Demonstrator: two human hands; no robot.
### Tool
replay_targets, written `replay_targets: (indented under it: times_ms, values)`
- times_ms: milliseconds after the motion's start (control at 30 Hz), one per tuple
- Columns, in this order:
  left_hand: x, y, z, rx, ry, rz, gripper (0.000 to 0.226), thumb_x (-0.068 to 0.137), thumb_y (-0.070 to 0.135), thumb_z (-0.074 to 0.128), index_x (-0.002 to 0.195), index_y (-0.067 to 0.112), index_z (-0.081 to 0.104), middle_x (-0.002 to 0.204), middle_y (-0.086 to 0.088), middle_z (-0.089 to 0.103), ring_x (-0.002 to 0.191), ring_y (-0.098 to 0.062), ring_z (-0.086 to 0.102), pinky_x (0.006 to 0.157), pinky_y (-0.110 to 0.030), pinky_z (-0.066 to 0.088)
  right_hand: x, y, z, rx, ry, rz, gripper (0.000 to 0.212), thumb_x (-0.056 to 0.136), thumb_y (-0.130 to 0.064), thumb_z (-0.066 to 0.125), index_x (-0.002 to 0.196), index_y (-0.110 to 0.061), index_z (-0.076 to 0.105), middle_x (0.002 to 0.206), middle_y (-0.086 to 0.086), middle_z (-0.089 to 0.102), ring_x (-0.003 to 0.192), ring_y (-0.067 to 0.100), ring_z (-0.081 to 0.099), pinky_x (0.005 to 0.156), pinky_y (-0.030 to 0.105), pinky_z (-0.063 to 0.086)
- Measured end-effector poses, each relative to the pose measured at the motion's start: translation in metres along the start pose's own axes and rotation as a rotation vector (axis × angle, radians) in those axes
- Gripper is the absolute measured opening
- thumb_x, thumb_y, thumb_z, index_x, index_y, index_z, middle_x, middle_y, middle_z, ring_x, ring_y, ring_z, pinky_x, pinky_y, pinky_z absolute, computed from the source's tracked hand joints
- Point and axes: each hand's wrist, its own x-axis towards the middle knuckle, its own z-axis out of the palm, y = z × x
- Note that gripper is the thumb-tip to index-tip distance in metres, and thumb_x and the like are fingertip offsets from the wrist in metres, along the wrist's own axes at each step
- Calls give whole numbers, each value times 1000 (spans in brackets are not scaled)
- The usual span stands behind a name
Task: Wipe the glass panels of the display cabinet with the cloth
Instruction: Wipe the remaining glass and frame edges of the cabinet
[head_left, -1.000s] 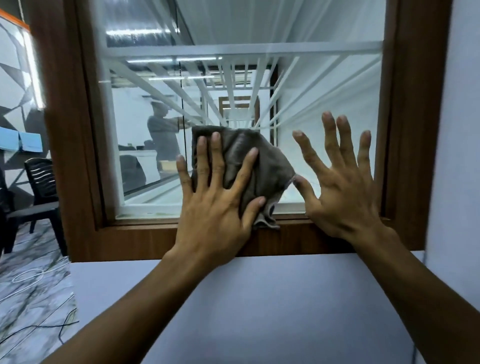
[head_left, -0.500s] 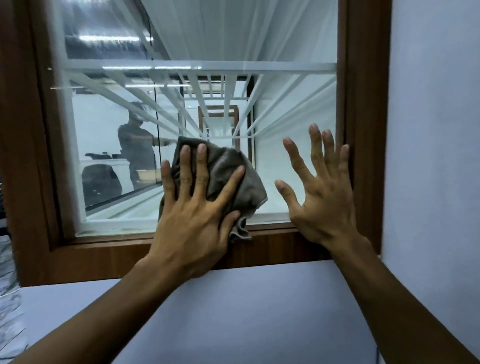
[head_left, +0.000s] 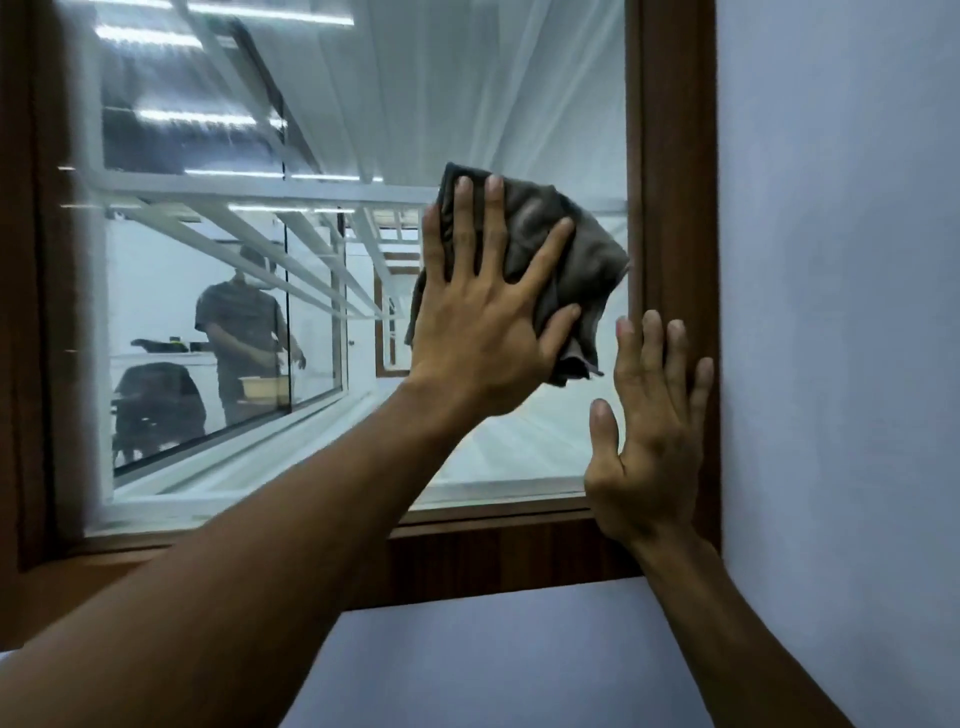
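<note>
Wiping in hand: left hand (head_left: 483, 322), fingers spread flat, presses cloth (head_left: 576, 260) to glass panel (head_left: 467, 104) beside frame (head_left: 675, 156); right hand (head_left: 649, 441) braces flat (holding nothing). Next stroke, by judgement: leftward, even pressure.

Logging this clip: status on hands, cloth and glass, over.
Left hand flat, pressing grey cloth on glass panel, right side. Right hand open, flat across glass edge and wooden frame. Nothing in the way.

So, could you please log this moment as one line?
left hand: presses cloth flat on glass panel | right hand: open, flat against wooden frame
</note>
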Motion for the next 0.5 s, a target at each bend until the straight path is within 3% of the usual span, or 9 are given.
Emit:
replay_targets:
  times_ms: [100,200,300,367,400,500]
  values:
    - [17,-1,-3,-15,10,-55,76,102,65,27,168,29,11,172,-28,-6,159,-46,-10,127,-62,-7,0,2,-1,60,16,13,69,94,-26,41,161,-11,33,170,7,27,161,23,13,130,57,6]
    - [-19,1,2,6,2,25,78,104,64,27,168,23,11,172,-26,-4,160,-43,-10,128,-61,-1,5,-7,-3,180,90,69,63,98,-25,42,160,-12,34,167,2,33,160,18,17,130,56,10]
    - [-49,-11,0,33,-36,56,79,104,65,25,168,21,11,174,-21,-3,161,-38,-10,129,-59,2,26,-34,-5,298,125,101,56,104,-23,49,158,-13,39,164,2,39,157,14,25,129,34,23]
    - [-55,-22,-6,36,-47,36,81,103,66,27,168,20,12,175,-16,-1,162,-35,-10,129,-59,3,44,-54,-4,330,102,86,54,101,-25,56,153,-12,49,157,3,50,149,17,42,119,17,31]
    - [-57,-28,-9,25,-48,13,82,102,65,28,168,20,12,175,-15,-1,162,-34,-10,129,-58,2,51,-62,-1,310,89,62,52,98,-25,60,148,-12,55,150,5,57,140,21,52,112,16,36]
    - [-69,-47,-20,-34,-52,-50,82,101,62,31,168,21,10,176,-11,-1,162,-30,-11,131,-54,-1,59,-81,15,236,26,-8,52,88,-21,73,138,-13,65,136,8,68,117,28,61,92,30,50]
